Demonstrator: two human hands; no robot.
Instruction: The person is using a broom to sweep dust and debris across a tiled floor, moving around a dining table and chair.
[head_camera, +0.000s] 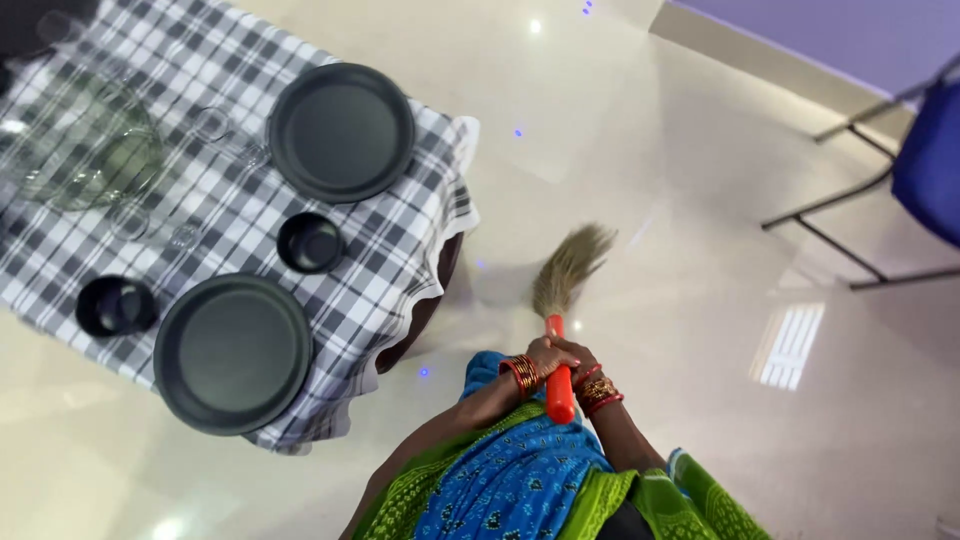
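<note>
Beside the checked table's (400, 270) near corner, left hand (543, 356) and right hand (577, 360) both grip the orange-handled broom (560, 385); bristles angled floorward for sweeping.

We see open polished floor (700, 250) ahead and to the right of our broom (566, 290). On the left the checked-cloth table (400, 260) crowds close beside the bristles; a metal chair frame (840, 240) stands well apart, far right.
</note>
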